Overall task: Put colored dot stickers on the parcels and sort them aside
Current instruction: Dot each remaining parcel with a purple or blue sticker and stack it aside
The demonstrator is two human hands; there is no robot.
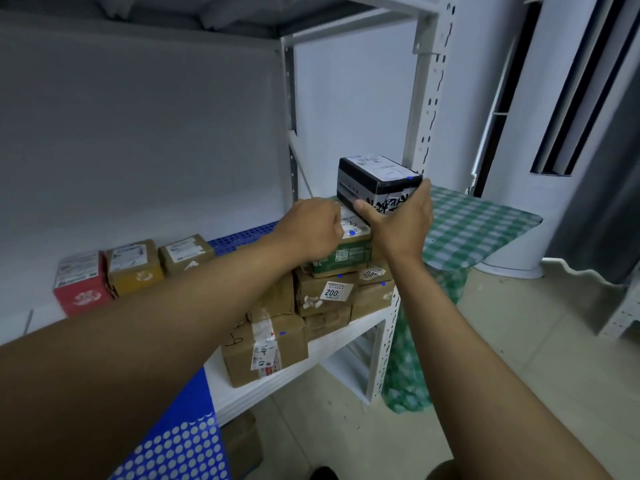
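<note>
My right hand (398, 220) grips a black and white parcel (375, 180) from below, thumb on its left face and fingers on its right. A blue dot sticker (410, 178) sits on its top corner. The parcel hovers just over a stack of brown and green parcels (329, 292) at the right end of the white shelf (270, 386); several in the stack carry blue dots. My left hand (311, 233) is beside the stack's top box with fingers curled; whether it holds anything is hidden. A blue sticker sheet (183, 445) with white dots lies at the bottom left.
Three small parcels, one red (81, 282) and two brown (135, 266), stand in a row on the shelf's left part. A green checked cloth covers a table (474, 226) right of the rack. The rack's white post (429, 91) rises behind the held parcel.
</note>
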